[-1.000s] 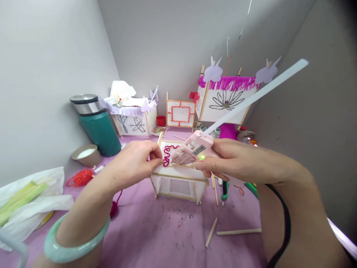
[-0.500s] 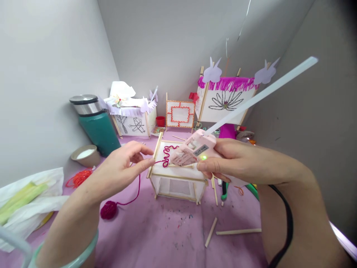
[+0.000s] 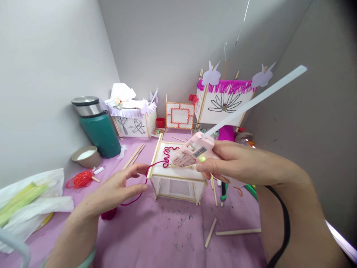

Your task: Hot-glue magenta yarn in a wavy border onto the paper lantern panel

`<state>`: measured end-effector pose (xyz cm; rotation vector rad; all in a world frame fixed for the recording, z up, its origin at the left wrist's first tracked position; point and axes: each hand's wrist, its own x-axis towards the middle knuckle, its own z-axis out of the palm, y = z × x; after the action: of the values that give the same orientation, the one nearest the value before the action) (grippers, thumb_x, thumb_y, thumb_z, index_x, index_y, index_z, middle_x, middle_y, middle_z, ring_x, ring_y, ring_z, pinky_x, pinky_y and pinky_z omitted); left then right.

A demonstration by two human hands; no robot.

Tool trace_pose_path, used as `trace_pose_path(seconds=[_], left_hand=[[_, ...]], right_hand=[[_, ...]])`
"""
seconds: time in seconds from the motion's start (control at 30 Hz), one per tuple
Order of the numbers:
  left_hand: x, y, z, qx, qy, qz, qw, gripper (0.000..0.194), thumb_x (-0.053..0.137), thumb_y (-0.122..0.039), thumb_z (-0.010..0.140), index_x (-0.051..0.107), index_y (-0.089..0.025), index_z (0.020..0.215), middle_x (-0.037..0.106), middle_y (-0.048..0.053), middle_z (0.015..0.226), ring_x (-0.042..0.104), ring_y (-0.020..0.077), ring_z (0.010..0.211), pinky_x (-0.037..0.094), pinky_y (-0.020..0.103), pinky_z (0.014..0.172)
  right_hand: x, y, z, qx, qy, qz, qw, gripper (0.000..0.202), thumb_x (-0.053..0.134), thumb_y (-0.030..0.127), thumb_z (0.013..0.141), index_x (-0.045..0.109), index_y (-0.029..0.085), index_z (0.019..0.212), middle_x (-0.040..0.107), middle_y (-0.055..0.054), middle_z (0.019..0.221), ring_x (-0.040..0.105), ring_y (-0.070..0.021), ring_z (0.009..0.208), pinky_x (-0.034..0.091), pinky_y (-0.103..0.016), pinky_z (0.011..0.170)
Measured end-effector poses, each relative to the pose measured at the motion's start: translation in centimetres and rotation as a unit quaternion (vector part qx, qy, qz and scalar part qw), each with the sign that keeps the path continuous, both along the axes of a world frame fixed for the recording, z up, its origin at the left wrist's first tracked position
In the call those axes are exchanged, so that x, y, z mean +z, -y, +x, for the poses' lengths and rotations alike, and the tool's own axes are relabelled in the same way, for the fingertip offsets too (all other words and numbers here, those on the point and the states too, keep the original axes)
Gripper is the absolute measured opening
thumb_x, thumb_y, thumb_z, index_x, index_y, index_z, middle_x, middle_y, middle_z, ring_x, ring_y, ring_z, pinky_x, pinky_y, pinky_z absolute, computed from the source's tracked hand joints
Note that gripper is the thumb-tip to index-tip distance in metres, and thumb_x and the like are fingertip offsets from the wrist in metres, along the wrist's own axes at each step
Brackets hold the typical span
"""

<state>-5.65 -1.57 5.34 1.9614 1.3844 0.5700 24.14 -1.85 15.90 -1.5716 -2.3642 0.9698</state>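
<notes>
a: "state of the hands?"
b: "left hand open, thumb and fingers parted, fingertips at the magenta yarn; contact, cannot tell. right hand closed around the pink glue gun."
a: "position of the gun?"
b: "its front end is above the top of the white wooden-framed box, well apart from the left hand."
a: "and the yarn?"
b: "looped on the box top, between the hands; its strand hangs over the left edge towards the ball on the desk."
a: "counts?"
b: "one gun, one glue stick jutting from it, one ball of magenta yarn, two loose wooden sticks at the near right, two rabbit-shaped cutouts on the magenta-fringed lantern, one teal flask."
</notes>
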Motion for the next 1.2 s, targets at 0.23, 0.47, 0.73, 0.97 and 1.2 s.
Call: trace_pose_path(seconds=[0.23, 0.47, 0.73, 0.97, 1.2], left_hand=[[-0.6, 0.8, -0.2, 0.093, -0.027, 0.032, 0.995, 0.039, 0.042, -0.053, 0.090, 0.058, -0.021, 0.076, 0.058, -0.002, 0.064, 0.053, 0.0149, 0.061, 0.042, 0.026, 0.059], [1.0, 3.0, 1.2, 0.105, -0.027, 0.286, 0.952, 0.017, 0.047, -0.034, 0.093, 0.059, -0.023, 0.096, 0.062, 0.000, 0.088, 0.058, 0.0136, 0.081, 0.043, 0.024, 0.072], [2.5, 4.5, 4.7, 0.046, -0.056, 0.381, 0.922, 0.019, 0.054, -0.015, 0.089, 0.061, -0.027, 0.102, 0.069, -0.005, 0.093, 0.062, 0.0083, 0.083, 0.045, 0.018, 0.075], [1.9, 4.9, 5.6, 0.077, -0.034, 0.373, 0.924, 0.029, 0.056, -0.013, 0.087, 0.062, -0.032, 0.107, 0.071, -0.008, 0.099, 0.064, 0.0058, 0.086, 0.046, 0.016, 0.078], [1.8, 4.9, 5.9, 0.104, -0.006, 0.346, 0.932, 0.020, 0.060, -0.018, 0.086, 0.068, -0.031, 0.099, 0.074, -0.008, 0.093, 0.066, 0.0070, 0.080, 0.050, 0.016, 0.071]], right_hand=[[-0.9, -0.3, 0.5, -0.001, -0.012, 0.003, 1.000, 0.051, 0.048, 0.069, 0.082, 0.061, 0.021, 0.069, 0.054, 0.002, 0.063, 0.051, -0.0123, 0.059, 0.039, -0.023, 0.048], [-0.8, -0.2, 0.2, 0.007, -0.009, 0.034, 0.999, 0.048, 0.050, 0.062, 0.083, 0.059, 0.020, 0.063, 0.053, 0.002, 0.057, 0.048, -0.0107, 0.053, 0.036, -0.023, 0.046], [-0.9, -0.4, 0.3, 0.006, -0.014, 0.020, 1.000, 0.049, 0.051, 0.062, 0.083, 0.059, 0.019, 0.062, 0.052, 0.002, 0.057, 0.048, -0.0099, 0.049, 0.036, -0.022, 0.042], [-1.0, -0.5, 0.4, 0.030, -0.009, 0.041, 0.999, 0.047, 0.049, 0.060, 0.086, 0.058, 0.019, 0.064, 0.053, 0.003, 0.058, 0.049, -0.0102, 0.052, 0.035, -0.021, 0.044], [-0.8, -0.5, 0.1, 0.050, -0.010, 0.051, 0.997, 0.043, 0.047, 0.054, 0.088, 0.055, 0.019, 0.065, 0.051, 0.002, 0.058, 0.049, -0.0105, 0.054, 0.035, -0.022, 0.046]])
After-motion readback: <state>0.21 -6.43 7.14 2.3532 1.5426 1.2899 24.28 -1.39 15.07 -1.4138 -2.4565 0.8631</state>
